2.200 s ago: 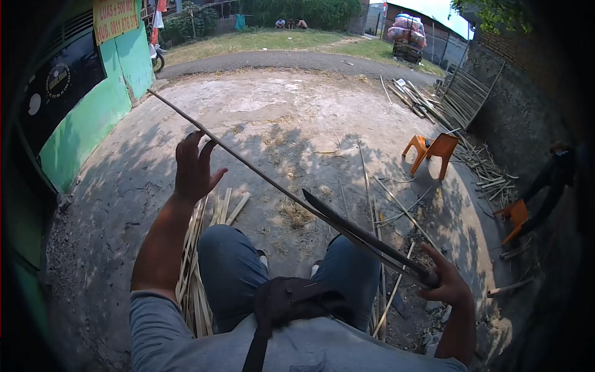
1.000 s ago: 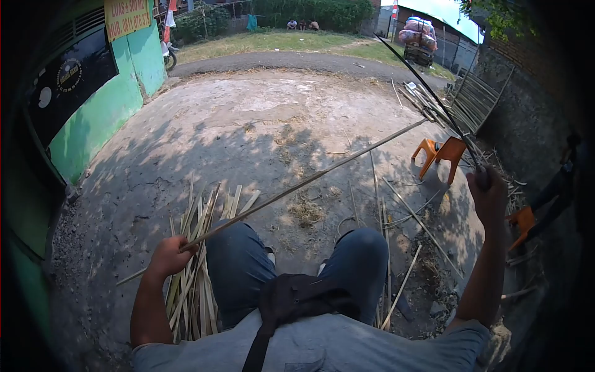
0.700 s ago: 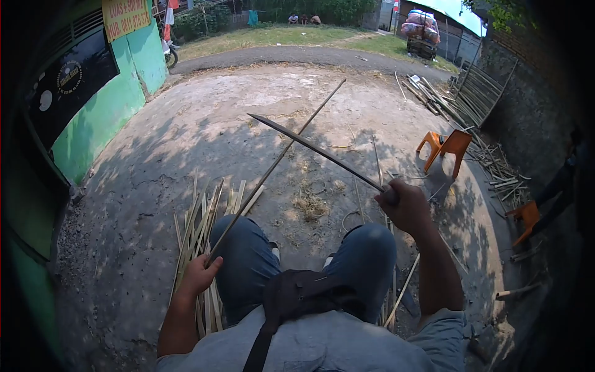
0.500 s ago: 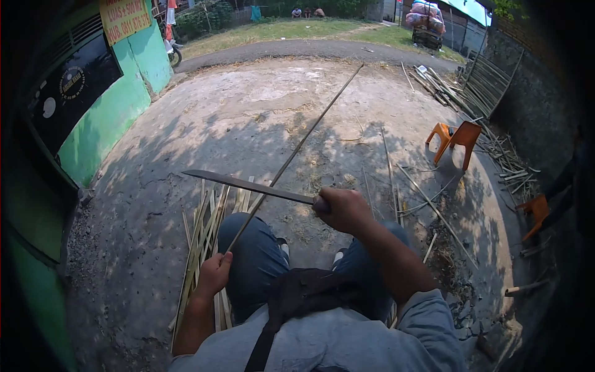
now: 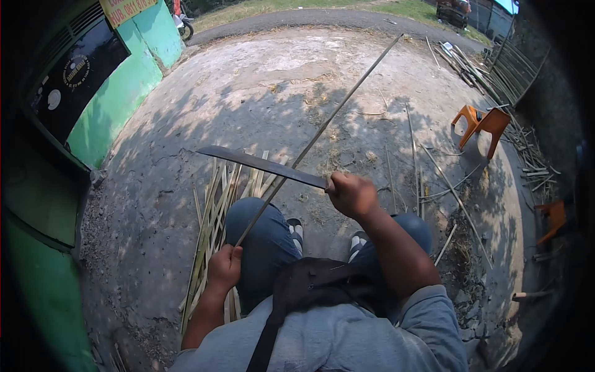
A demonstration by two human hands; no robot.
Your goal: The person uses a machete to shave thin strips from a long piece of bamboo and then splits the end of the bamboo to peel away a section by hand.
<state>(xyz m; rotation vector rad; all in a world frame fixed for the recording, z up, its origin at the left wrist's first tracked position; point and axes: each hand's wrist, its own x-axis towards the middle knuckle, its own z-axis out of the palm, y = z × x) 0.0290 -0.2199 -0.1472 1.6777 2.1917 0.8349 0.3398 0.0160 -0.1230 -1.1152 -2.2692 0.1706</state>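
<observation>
My left hand (image 5: 224, 268) is closed around the near end of a long, thin bamboo strip (image 5: 334, 116), beside my left knee. The strip slants up and away to the right, over the concrete. In my right hand (image 5: 353, 196), the handle of a machete (image 5: 248, 160) is gripped, its blade pointing left. The blade crosses the strip above my left knee and appears to lie against it; contact is hard to confirm. Split bamboo strips (image 5: 207, 248) lie in a pile on the ground to the left of my left leg.
An orange plastic chair (image 5: 494, 127) stands at the right, and another orange piece (image 5: 551, 220) is nearer. Bamboo pieces (image 5: 536, 164) lie along the right wall. Loose strips (image 5: 455, 195) are on the ground ahead to the right. A green wall (image 5: 118, 118) rises at the left.
My view has tilted down, so the scene sits higher and my feet show more. Both hands keep their grips; the machete still crosses the strip, with its crossing point slightly farther along.
</observation>
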